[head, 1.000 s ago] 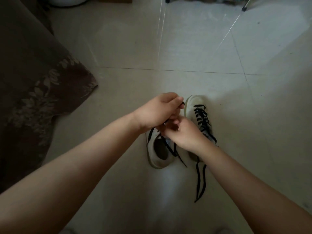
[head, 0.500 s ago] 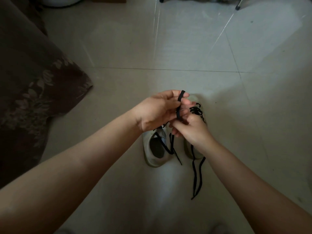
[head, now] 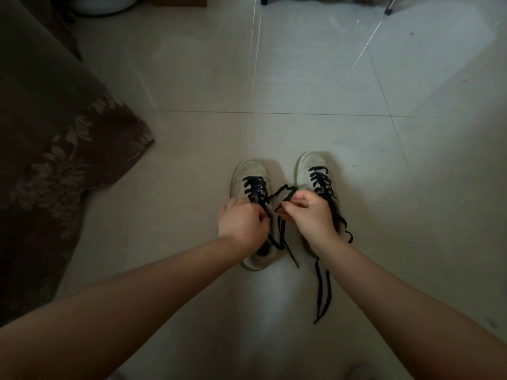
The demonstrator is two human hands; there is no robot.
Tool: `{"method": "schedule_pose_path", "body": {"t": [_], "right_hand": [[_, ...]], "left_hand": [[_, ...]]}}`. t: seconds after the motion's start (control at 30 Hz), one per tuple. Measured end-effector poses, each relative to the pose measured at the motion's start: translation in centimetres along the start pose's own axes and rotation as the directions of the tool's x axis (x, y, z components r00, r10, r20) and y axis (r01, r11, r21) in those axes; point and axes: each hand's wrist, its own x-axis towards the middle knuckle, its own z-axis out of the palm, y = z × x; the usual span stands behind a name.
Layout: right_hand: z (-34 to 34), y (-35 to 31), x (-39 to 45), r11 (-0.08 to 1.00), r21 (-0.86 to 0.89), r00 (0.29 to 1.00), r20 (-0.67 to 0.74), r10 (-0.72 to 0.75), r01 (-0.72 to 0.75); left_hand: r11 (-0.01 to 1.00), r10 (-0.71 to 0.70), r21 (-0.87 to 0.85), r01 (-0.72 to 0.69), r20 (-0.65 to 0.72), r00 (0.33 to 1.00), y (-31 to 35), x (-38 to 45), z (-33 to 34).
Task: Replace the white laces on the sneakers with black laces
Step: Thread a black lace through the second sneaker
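Observation:
Two pale sneakers stand side by side on the tiled floor, toes pointing away. The left sneaker [head: 248, 176] and the right sneaker [head: 312, 167] both carry black laces. My left hand [head: 241, 223] lies over the left sneaker's tongue and pinches its black lace [head: 284, 194], which loops across to my right hand [head: 312, 215]. My right hand pinches the other part of that lace. The right sneaker's loose lace ends [head: 322, 292] trail on the floor toward me. My hands hide the rear of both sneakers.
A brown flowered cloth [head: 55, 149] covers furniture on the left. A white basin [head: 104, 4] and metal legs [head: 388, 8] stand at the far edge. Pale floor tiles [head: 274, 78] stretch beyond the sneakers.
Both hands have come down from the raised lace and moved apart. The left sneaker's toe and the right sneaker's lacing now show.

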Motion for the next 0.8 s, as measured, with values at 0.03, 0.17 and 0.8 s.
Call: {"method": "schedule_pose_path", "body": {"t": [0.03, 0.17, 0.8], "right_hand": [[0.2, -0.1, 0.0, 1.000, 0.029, 1.000, -0.001, 0.008, -0.008], [0.3, -0.5, 0.0, 0.960, 0.266, 0.996, 0.034, 0.081, -0.087], [1.7, 1.5, -0.9, 0.980, -0.144, 0.982, 0.152, -0.115, 0.137]], "left_hand": [[0.996, -0.035, -0.081, 0.036, 0.012, 0.999, 0.2, 0.1, 0.0], [0.939, -0.153, -0.297, 0.170, 0.080, 0.985, 0.8, 0.8, 0.0], [0.864, 0.008, -0.503, -0.026, -0.038, 0.999, -1.8, 1.3, 0.0]]}}
